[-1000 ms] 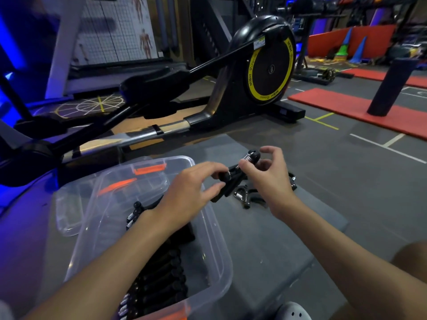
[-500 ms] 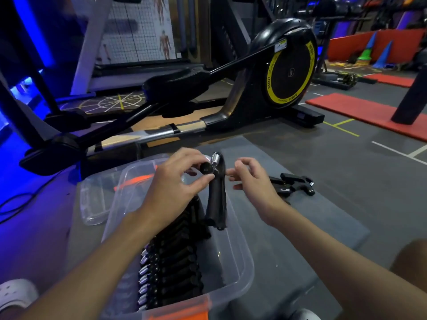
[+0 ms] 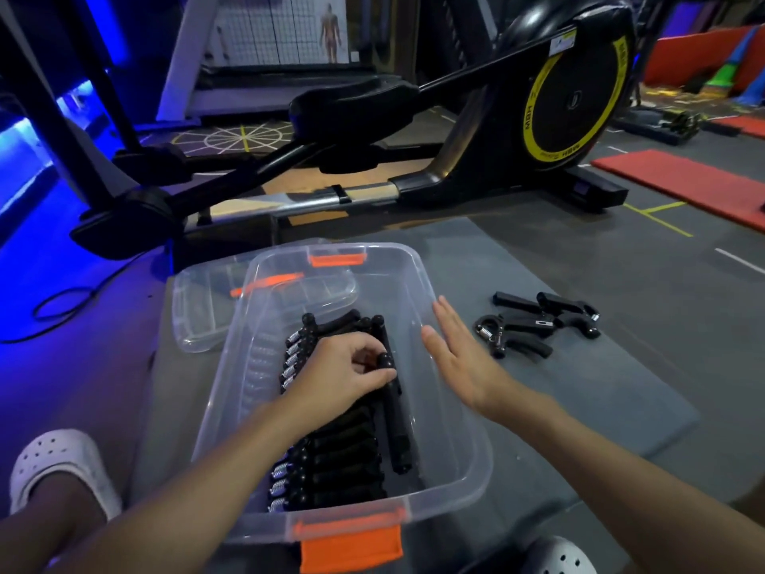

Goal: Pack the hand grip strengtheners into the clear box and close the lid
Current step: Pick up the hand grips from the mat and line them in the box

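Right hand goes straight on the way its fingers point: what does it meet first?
Likely the clear box at its far right rim, since the right hand points along that wall. Height is unclear; if it passes above, the rail of the exercise machine comes next.

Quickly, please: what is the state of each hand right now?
Left hand: closed, holding a grip strengthener inside the clear box.
Right hand: open, holding nothing.

Wore a white perforated foam clog [image 3: 58,470] on the left foot, a matching white clog [image 3: 559,555] on the right, round vent holes over toes. Showed bare left hand [image 3: 343,374], right hand [image 3: 463,362], forearms.
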Demonstrator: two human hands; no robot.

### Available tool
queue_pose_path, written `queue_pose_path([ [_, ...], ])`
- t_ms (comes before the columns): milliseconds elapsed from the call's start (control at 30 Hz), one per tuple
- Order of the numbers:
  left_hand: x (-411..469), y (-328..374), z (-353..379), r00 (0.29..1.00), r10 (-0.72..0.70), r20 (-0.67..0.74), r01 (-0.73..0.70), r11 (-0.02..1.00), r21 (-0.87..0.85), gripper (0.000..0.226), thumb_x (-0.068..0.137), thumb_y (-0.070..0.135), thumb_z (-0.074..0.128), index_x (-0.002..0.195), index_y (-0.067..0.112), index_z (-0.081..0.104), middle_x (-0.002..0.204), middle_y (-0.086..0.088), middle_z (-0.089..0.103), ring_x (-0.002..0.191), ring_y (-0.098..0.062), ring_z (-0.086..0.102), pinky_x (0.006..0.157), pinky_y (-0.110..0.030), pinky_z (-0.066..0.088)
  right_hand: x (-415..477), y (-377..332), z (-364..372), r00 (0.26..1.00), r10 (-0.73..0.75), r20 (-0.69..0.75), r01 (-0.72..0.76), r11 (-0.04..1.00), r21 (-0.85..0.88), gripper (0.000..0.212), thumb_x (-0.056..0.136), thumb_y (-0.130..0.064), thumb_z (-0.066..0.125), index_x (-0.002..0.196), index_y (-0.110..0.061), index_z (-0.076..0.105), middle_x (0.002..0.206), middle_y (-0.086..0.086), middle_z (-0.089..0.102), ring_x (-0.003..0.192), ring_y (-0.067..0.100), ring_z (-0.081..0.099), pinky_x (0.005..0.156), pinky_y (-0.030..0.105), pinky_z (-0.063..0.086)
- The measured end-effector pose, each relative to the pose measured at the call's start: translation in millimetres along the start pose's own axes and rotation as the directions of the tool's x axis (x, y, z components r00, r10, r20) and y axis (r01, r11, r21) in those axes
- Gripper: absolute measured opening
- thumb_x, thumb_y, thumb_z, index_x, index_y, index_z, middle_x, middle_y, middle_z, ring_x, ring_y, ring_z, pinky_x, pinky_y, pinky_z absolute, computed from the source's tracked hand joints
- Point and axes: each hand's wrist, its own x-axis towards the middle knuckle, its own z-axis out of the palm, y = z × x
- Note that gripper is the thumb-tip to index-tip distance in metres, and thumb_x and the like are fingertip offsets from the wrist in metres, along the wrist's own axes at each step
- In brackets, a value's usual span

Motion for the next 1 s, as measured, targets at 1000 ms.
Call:
queue_pose_path([
  [1000,-5.1,-39.9,4.8,0.978,-0.029,0.206,-0.095,0.819,0.566,0.015,0.079,0.034,0.075,0.090,0.028,0.067,0.080,0.021,0.056,0.089,-0.003,0.053,0.095,-0.030,0.039,0.3,3.0,0.2,1.000,0.013,0.015,-0.014,0.998,0.058,0.065,0.102,-0.044,0.036,0.156,-0.021,0.009,0.163,-0.011,0.003,0.147,-0.001,0.001,0.120,0.024,0.003],
])
